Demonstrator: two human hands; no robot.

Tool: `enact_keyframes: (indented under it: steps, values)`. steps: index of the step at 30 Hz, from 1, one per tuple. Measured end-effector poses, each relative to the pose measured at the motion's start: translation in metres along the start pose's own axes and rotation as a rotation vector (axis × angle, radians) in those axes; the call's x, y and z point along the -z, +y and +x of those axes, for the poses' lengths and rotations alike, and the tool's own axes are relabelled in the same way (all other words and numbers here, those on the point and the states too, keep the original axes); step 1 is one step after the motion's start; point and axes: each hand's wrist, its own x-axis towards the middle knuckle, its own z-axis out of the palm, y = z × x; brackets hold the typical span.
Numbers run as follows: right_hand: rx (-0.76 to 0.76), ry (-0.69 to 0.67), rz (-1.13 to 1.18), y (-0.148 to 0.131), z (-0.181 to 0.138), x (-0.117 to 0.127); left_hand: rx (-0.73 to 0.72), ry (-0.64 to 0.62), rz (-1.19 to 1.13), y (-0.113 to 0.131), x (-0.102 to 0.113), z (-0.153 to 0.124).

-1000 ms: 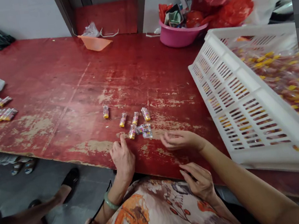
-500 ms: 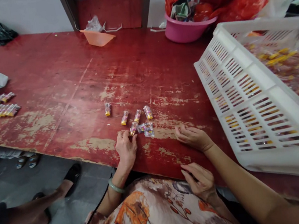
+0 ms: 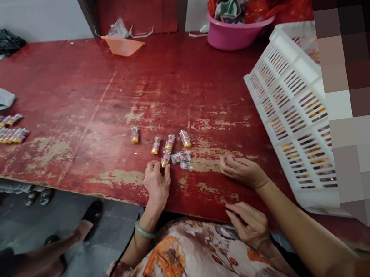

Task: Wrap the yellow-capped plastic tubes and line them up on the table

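My left hand (image 3: 157,186), with a green bangle (image 3: 144,231) at its wrist, rests on the table edge. Its fingers are loosely bent, thumb and forefinger apart. Just beyond the fingertips lies a small clear-wrapped packet with a yellow end (image 3: 165,158); I cannot tell whether they touch. Similar packets (image 3: 170,142) lie behind it, and a few flat printed sachets (image 3: 184,159) are to its right. My right hand (image 3: 249,223) hovers over my lap by the table edge, fingers half curled, thumb slightly apart, nothing seen in it.
Another person's hand (image 3: 243,171) rests on the red table (image 3: 163,82) from the right. A white slatted crate (image 3: 295,118) stands there too. Behind are a pink basin (image 3: 239,32) and an orange scoop-like tray (image 3: 124,46). Rows of packets (image 3: 0,132) lie far left.
The view has shifted slightly, so everything sits a little further right. My hands, the other person's hand and the packets keep about the same places.
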Motion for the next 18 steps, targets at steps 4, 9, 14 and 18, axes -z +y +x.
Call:
enact_keyframes:
  steps: [4,9,14,18]
  values:
    - [-0.035,-0.018,0.035,0.000,-0.002,-0.003,-0.022,0.016,-0.003,0.000,0.001,-0.002]
    - [-0.077,-0.016,0.000,-0.003,0.001,-0.005,-0.017,0.081,-0.053,-0.002,0.004,-0.002]
    - [-0.104,0.053,-0.090,-0.002,0.010,-0.003,0.043,0.201,-0.038,-0.025,0.023,0.022]
    - [-0.110,0.031,-0.104,-0.001,-0.012,-0.021,0.195,0.293,0.045,-0.056,0.047,0.048]
